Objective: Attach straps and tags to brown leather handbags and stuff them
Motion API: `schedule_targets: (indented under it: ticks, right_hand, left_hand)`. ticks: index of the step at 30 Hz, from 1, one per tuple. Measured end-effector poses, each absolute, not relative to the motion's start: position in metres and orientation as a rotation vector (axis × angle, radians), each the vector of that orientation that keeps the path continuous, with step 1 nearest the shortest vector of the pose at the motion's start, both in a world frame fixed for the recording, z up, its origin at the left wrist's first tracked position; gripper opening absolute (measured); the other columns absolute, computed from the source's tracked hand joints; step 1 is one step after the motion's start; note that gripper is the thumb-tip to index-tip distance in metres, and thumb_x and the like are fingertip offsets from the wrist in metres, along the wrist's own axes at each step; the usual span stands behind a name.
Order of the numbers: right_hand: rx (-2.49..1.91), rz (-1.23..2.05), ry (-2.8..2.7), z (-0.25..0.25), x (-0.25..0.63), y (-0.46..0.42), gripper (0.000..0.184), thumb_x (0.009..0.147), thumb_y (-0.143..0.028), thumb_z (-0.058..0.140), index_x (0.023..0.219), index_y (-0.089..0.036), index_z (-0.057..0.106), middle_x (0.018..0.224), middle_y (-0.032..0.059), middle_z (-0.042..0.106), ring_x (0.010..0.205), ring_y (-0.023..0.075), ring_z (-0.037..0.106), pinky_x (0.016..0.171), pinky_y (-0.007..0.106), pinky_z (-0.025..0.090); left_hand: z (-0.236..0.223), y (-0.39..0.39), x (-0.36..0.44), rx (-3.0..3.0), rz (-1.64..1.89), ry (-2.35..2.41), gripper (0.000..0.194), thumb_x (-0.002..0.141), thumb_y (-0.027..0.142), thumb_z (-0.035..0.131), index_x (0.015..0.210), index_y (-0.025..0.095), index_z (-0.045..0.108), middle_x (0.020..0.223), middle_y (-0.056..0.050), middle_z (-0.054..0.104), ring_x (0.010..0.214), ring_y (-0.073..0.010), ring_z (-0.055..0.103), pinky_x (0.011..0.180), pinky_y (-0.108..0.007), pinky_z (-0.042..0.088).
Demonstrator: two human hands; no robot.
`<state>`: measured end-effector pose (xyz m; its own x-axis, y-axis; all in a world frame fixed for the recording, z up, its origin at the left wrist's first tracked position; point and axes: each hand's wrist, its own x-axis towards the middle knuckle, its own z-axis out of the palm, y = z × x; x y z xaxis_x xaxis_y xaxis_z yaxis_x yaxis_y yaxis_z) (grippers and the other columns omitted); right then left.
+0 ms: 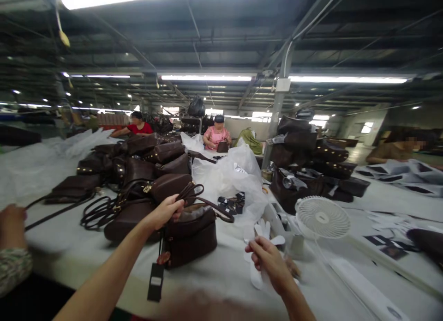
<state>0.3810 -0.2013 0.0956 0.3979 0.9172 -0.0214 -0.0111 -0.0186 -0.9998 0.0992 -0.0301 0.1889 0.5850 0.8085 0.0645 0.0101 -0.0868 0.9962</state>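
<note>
My left hand (165,214) is closed around the thin strap (192,191) of a dark brown handbag (192,240). That bag stands upright on the table, its top gaping a little to show a lighter lining. A black hang tag (155,281) and a small reddish-brown piece (164,257) dangle from its left side. To the right, my right hand (272,263) is raised over the table with thumb and fingers pinched together. Whether anything small is between them I cannot make out. Just behind it lie a white glove (263,228) and white strips.
Brown handbags (138,168) are heaped at left and more are stacked at right (294,145). Crumpled clear plastic (230,168) lies mid-table. A white fan (323,217) stands right. A co-worker's hand (12,226) is at the left edge; another person (218,134) sits opposite.
</note>
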Motion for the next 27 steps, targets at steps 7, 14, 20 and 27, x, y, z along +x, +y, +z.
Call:
schedule_targets:
  ticks: [7,14,20,27]
  right_hand:
    - [-1.303,1.010,-1.075,0.126,0.320,-0.198,0.042,0.075,-0.058,0.058,0.070,-0.018,0.052,0.053,-0.0049,0.056,0.032,0.0024,0.034,0.033,0.017,0.021]
    - [-1.450,0.970,-1.125,0.155,0.241,-0.139,0.031,0.070,-0.051,0.052,0.066,-0.021,0.046,0.043,-0.0048,0.053,0.028,0.0082,0.042,0.026,0.017,0.025]
    - [-1.259,0.896,-1.097,0.164,0.219,-0.095,0.021,0.067,-0.039,0.052,0.066,-0.018,0.053,0.045,-0.0046,0.050,0.033,0.0056,0.039,0.031,0.016,0.024]
    - [-1.011,1.090,-0.920,0.145,0.225,-0.087,0.021,0.061,-0.036,0.059,0.061,-0.018,0.050,0.046,-0.0080,0.041,0.037,0.0034,0.030,0.038,0.019,0.020]
  left_hand:
    - [0.191,-0.033,0.103,1.505,0.774,0.718,0.031,0.073,0.043,0.061,0.080,0.019,0.042,0.058,0.010,0.039,0.042,-0.0026,0.031,0.041,-0.016,0.029]
    - [0.189,-0.046,0.106,1.644,0.859,0.656,0.021,0.078,0.037,0.056,0.079,0.019,0.045,0.055,0.010,0.038,0.043,-0.0052,0.032,0.042,-0.018,0.028]
    - [0.191,-0.055,0.101,2.085,0.810,0.620,0.025,0.086,0.025,0.045,0.103,0.016,0.061,0.070,0.001,0.058,0.062,-0.0130,0.051,0.059,-0.022,0.041]
    - [0.194,-0.050,0.100,2.294,0.768,0.639,0.046,0.087,0.023,0.046,0.132,0.023,0.054,0.093,-0.004,0.070,0.084,-0.0195,0.063,0.077,-0.025,0.046]
